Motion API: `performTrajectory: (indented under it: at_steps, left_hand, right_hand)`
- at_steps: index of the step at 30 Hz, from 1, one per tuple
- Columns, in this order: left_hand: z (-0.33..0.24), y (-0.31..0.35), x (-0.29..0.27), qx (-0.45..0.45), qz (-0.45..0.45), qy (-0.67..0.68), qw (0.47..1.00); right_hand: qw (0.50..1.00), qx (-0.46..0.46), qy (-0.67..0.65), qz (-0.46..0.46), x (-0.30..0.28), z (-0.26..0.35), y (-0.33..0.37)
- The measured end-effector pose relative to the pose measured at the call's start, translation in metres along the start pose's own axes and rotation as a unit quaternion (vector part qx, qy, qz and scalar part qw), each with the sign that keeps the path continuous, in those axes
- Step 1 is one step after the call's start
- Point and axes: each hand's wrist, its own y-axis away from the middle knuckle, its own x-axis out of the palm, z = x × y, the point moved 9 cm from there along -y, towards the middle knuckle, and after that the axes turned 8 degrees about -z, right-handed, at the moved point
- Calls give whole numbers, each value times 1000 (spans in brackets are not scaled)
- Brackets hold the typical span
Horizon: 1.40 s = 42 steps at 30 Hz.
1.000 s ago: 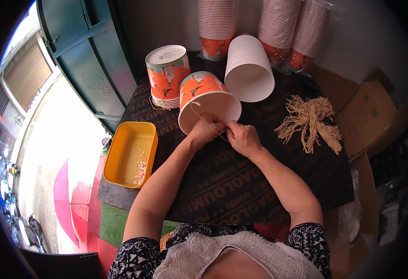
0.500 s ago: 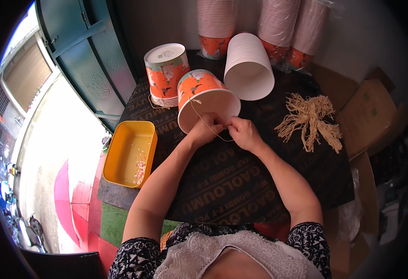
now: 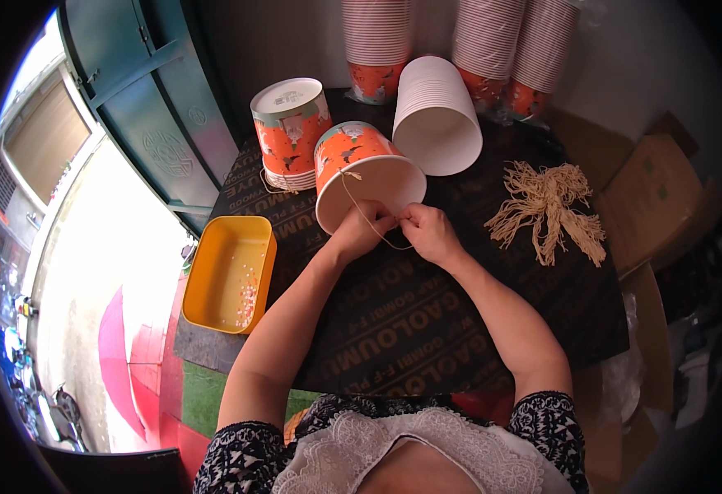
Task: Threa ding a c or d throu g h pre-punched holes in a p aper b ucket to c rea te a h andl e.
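An orange paper bucket (image 3: pixel 351 151) with a grey-green band lies tipped, its white open mouth facing me. A thin cord (image 3: pixel 362 209) is fixed at the upper left of its rim and loops down across the mouth to my hands. My left hand (image 3: pixel 364 228) reaches over the lower part of the mouth, fingers closed at the lower right rim. Beside it, my right hand (image 3: pixel 428 230) pinches the cord at the same spot, just outside the rim. The fingertips meet there, and the cord's end between them is mostly hidden.
Upside-down nested orange buckets (image 3: pixel 288 136) stand left, a white stack of buckets (image 3: pixel 435 107) lies behind. A yellow bin (image 3: pixel 198 276) holds small pale and red bits. A bundle of beige cords (image 3: pixel 549 210) lies right. Wrapped bucket stacks (image 3: pixel 377 37) stand at the back; cardboard (image 3: pixel 653 193) beyond.
Both hands stay at the bucket's lower right rim with only slight finger movement. The whole view has shifted slightly; nothing was let go.
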Motion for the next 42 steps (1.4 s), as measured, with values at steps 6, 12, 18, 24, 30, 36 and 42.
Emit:
performTrajectory:
  at_steps: [6,12,18,24,30,36,42]
  left_hand:
    - [-8,8,4,-143,57,35,987]
    - [-6,4,2,-46,-34,16,998]
    - [3,7,-1,-158,-12,27,987]
    - [2,6,-7,-171,-8,44,984]
    - [5,6,-9,-161,-21,38,986]
    - [1,7,-8,-155,-29,24,987]
    - [6,4,-7,-164,-15,4,986]
  right_hand:
    - [1000,6,1,-22,-5,-1,0]
    - [1000,1,-7,-27,-4,0,0]
    - [999,-30,-5,10,-6,2,-4]
    - [998,-49,31,39,-7,4,-4]
    - [994,-55,70,61,-8,18,0]
    - [992,-96,64,60,-10,20,1]
    - [985,-137,63,80,-5,21,0]
